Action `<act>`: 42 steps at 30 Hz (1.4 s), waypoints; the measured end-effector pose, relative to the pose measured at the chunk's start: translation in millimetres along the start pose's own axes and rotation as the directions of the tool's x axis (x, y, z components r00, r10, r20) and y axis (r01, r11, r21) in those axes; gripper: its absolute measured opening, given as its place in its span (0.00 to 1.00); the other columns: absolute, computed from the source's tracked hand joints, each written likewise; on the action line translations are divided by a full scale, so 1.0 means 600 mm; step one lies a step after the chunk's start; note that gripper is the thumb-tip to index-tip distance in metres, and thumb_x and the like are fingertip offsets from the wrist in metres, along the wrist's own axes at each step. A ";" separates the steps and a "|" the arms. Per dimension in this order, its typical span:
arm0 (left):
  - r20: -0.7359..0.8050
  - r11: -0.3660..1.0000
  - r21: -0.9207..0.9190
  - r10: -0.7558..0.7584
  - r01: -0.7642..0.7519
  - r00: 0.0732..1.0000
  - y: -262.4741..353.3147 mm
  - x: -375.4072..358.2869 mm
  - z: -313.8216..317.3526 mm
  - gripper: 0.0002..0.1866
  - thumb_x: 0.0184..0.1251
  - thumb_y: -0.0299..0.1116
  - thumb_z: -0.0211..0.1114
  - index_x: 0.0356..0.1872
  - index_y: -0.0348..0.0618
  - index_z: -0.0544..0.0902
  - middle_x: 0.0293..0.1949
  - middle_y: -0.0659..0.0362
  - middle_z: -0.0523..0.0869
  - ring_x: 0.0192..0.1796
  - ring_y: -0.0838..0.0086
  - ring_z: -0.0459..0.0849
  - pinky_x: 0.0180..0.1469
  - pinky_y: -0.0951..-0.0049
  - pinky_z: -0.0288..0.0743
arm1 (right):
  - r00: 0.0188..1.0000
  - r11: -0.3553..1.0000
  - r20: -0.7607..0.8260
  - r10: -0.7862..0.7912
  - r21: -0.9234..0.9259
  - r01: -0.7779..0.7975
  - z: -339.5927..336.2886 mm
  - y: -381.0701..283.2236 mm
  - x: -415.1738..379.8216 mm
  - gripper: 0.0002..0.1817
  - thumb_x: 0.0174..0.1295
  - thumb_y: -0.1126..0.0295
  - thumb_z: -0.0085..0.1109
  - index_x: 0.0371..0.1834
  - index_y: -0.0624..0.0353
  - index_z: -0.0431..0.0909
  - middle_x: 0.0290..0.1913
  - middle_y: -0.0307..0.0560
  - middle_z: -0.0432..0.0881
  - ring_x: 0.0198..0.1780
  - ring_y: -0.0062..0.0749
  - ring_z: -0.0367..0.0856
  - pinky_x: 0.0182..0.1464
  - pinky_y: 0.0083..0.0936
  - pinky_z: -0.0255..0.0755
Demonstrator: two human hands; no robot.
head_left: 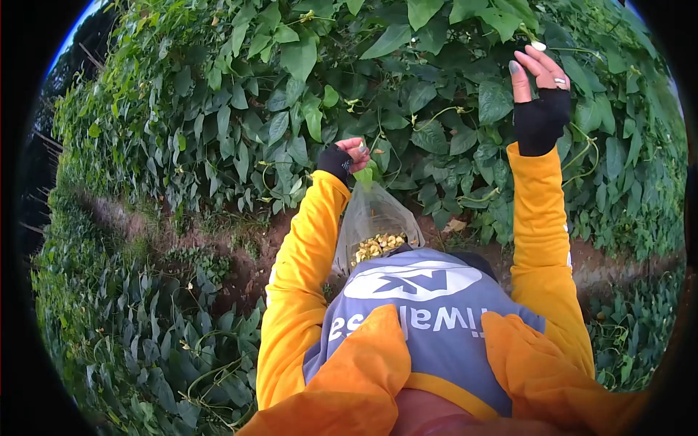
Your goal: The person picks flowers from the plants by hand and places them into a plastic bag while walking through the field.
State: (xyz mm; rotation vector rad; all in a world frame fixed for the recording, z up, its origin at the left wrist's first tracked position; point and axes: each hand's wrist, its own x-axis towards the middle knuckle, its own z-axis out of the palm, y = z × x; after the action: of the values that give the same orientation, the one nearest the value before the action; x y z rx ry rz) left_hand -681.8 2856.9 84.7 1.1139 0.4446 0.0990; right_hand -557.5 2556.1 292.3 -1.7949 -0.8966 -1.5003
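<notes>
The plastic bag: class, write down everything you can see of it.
The plastic bag looks thin, whitish and see-through, with creased sides. It narrows towards its top, just below the left hand's grip, where something leafy and green shows, and widens downward. Small yellow and brownish pieces lie in its lower part. The grey shirt hides its bottom; whether the hand holds it cannot be told.

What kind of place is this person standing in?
Probably a farm plot or large vegetable garden. Leafy climbing plants form a dense green wall ahead, more low greenery grows behind, and bare brown soil runs between them.
</notes>
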 end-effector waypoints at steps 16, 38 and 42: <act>0.265 0.258 0.920 0.148 -0.296 0.953 -0.071 -0.303 -0.013 0.10 0.56 0.32 0.68 0.37 0.41 0.84 0.39 0.52 0.84 0.45 0.58 0.82 0.49 0.64 0.74 | -0.514 -0.267 0.694 0.505 -0.440 -0.857 0.331 -0.118 -0.488 0.18 0.48 0.66 0.73 0.41 0.58 0.79 0.26 0.38 0.76 0.25 0.20 0.71 0.29 0.21 0.68; 0.185 0.488 0.765 0.460 -0.421 0.869 0.081 -0.234 -0.011 0.11 0.61 0.29 0.63 0.44 0.39 0.82 0.39 0.51 0.83 0.43 0.61 0.81 0.46 0.69 0.74 | 0.460 0.256 0.783 0.418 0.385 -0.887 0.324 -0.146 -0.473 0.22 0.55 0.81 0.59 0.54 0.52 0.76 0.45 0.44 0.81 0.46 0.28 0.78 0.49 0.24 0.70; 0.330 -0.006 0.799 0.841 -0.601 0.429 0.232 -0.114 0.020 0.10 0.60 0.27 0.64 0.42 0.40 0.82 0.43 0.53 0.84 0.48 0.61 0.81 0.52 0.68 0.73 | 0.452 0.474 0.828 0.331 0.269 -0.838 0.300 -0.138 -0.442 0.17 0.58 0.77 0.56 0.49 0.48 0.80 0.49 0.53 0.79 0.52 0.43 0.78 0.54 0.30 0.71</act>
State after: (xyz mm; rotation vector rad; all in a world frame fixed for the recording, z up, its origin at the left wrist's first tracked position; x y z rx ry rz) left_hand -719.4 2888.6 232.2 2.3312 -0.0064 1.1448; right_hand -556.3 2721.6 5.6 -1.7714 -0.7527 0.0977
